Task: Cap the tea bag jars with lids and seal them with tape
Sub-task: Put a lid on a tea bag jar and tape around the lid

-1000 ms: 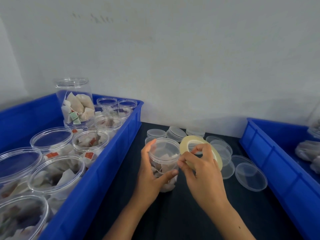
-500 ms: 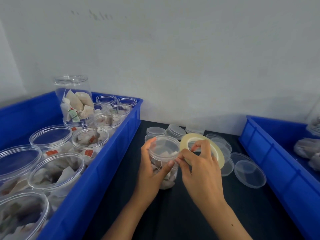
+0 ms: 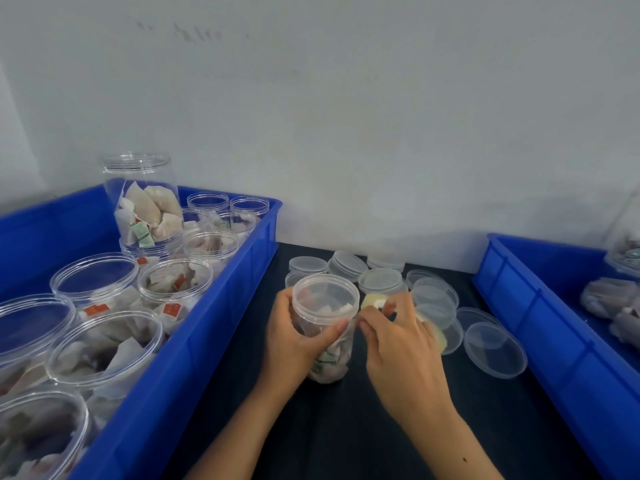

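Jar [image 3: 325, 327], lid fitted, stands just right of the left bin [image 3: 194, 341]. Left hand [image 3: 294, 341] grips it; right hand [image 3: 401, 344] holds the tape roll [image 3: 374, 301] against it. Taping apparently starting; bin jars remain uncapped.

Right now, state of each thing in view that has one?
held jar: capped, upright on the table, tea bags inside
left hand: grips the held jar
right hand: holds the tape roll, fingertips at the jar's side
tape roll: mostly hidden by the hand
loose lids: lying off any jar
left bin jars: filled; lids unclear
tall jar: open-topped, partly filled
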A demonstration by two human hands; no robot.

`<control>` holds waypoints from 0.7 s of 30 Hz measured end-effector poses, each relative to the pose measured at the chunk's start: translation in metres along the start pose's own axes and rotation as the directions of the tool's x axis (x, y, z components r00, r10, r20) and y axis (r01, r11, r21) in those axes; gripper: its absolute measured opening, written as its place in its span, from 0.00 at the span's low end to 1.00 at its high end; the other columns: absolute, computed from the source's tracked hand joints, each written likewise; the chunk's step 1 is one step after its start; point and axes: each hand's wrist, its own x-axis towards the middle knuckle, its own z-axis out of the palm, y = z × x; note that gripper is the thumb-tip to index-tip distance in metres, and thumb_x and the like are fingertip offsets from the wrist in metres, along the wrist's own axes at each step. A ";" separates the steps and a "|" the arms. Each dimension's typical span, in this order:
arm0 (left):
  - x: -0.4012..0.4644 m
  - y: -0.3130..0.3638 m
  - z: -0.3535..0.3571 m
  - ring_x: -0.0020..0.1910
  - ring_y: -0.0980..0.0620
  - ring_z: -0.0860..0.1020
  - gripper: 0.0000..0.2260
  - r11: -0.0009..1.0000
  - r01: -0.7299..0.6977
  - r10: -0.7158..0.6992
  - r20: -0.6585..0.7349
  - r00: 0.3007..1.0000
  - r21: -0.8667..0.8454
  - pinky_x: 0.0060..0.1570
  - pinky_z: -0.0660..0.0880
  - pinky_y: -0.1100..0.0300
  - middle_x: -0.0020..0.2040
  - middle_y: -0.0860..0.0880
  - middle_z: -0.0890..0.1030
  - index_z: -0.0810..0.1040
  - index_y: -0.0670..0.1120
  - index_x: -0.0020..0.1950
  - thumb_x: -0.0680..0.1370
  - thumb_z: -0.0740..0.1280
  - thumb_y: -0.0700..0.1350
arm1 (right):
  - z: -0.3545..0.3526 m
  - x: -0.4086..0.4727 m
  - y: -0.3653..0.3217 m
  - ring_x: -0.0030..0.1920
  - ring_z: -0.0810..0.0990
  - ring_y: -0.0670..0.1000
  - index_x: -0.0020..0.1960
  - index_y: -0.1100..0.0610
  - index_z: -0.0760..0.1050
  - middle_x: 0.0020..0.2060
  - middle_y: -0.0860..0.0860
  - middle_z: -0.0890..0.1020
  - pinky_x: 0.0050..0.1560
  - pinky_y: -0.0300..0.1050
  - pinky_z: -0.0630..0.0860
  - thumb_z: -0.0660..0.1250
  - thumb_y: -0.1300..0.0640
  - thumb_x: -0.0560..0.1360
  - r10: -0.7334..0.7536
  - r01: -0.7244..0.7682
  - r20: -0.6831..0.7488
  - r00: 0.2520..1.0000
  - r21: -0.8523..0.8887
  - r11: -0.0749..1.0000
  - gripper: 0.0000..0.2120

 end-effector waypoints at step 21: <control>0.009 0.039 -0.035 0.52 0.66 0.79 0.30 0.949 -0.118 0.057 0.211 0.976 0.292 0.48 0.75 0.67 0.50 0.66 0.81 0.77 0.62 0.57 0.57 0.73 0.69 | -0.015 -0.012 0.026 0.31 0.70 0.42 0.50 0.50 0.79 0.26 0.42 0.71 0.42 0.41 0.68 0.57 0.38 0.78 0.097 -0.521 0.636 0.765 0.525 0.673 0.19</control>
